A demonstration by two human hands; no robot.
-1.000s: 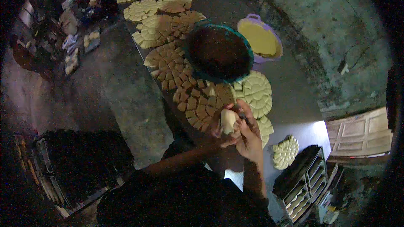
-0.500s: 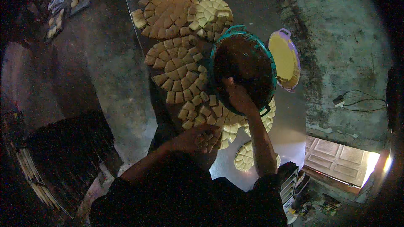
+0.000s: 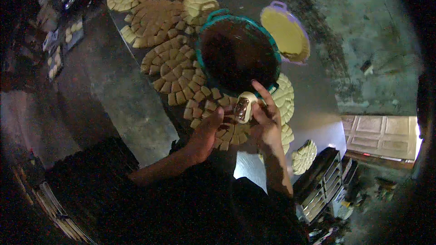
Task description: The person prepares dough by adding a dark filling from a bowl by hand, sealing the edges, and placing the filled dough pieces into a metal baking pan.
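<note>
A small pale piece of dough with a dark brown, shiny filling on its face is held between my hands, over the near edge of the green tub. My left hand grips it from the left, its thumb raised. From the right, my right hand pinches its edge, index finger stretched toward the tub's rim. The green tub holds a dark brown mass. Brown cut dough pieces lie in round, fanned patterns left of the tub; pale rounds lie to its right. My fingers partly hide the held piece.
A lilac-rimmed basin with yellow contents stands beyond the tub at the right. Another pale round sits by the table's right end, near a dark rack. A stained green wall runs along the right.
My right hand has come out of the tub and met my left hand at the dough piece, which now shows brown filling. My left hand has risen. The view has turned, shifting the table leftward.
</note>
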